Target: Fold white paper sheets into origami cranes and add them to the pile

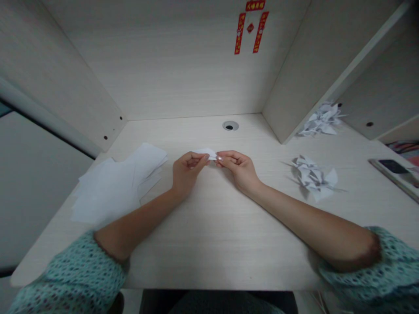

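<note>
A small folded piece of white paper (206,152) is held up between both hands near the middle of the desk. My left hand (190,169) pinches its left side between thumb and fingers. On the other side, my right hand (238,168) grips the paper's right end the same way. The fingers hide part of the paper, so its full folded shape cannot be made out. To the left of my left hand lies a loose, overlapping stack of white paper sheets (113,187).
Folded white paper pieces (314,176) lie heaped to the right, with another heap (324,118) behind them by the upright panel (301,74). A phone (394,172) rests at the far right. A round cable hole (231,126) sits near the back panel, which bears red stickers (240,34).
</note>
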`<state>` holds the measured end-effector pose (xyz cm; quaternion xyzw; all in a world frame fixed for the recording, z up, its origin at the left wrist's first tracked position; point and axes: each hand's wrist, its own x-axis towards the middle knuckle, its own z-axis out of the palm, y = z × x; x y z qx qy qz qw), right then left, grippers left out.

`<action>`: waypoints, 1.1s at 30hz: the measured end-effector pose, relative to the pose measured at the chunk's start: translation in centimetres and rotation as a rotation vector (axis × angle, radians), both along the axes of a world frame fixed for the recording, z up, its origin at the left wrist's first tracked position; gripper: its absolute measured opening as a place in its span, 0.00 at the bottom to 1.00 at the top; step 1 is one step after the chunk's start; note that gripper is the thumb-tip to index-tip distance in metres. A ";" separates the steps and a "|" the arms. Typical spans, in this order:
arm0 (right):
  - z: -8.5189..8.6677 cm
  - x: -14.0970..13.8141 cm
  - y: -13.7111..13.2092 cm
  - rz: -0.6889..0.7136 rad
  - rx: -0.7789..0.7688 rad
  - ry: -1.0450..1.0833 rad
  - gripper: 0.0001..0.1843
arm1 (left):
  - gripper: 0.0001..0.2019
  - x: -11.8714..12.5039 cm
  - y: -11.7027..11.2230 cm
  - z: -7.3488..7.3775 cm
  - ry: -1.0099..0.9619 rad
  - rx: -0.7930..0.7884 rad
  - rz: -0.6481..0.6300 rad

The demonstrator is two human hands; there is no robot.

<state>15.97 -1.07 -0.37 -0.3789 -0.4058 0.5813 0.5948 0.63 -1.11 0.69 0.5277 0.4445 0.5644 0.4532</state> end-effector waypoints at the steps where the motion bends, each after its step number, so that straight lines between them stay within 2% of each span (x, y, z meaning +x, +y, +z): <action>1: -0.1 0.0 0.0 0.006 0.004 0.002 0.12 | 0.10 0.0 0.0 0.0 0.004 0.004 -0.002; 8: -0.2 0.1 -0.2 -0.018 0.022 -0.016 0.13 | 0.15 -0.1 -0.2 0.1 0.052 0.034 0.016; 16: -0.5 0.1 0.1 -0.047 0.013 -0.025 0.16 | 0.18 0.2 0.1 0.1 -0.065 -0.004 -0.044; 21: -0.4 0.2 0.0 0.008 0.094 -0.100 0.17 | 0.19 0.1 -0.1 0.1 0.008 0.001 -0.039; 28: 0.2 -0.3 -0.7 0.046 0.094 -0.125 0.25 | 0.16 0.1 -0.7 0.0 0.270 0.106 0.057; 33: -0.1 -0.3 -0.5 0.040 0.087 -0.137 0.20 | 0.17 0.2 -0.5 0.0 0.191 0.071 0.005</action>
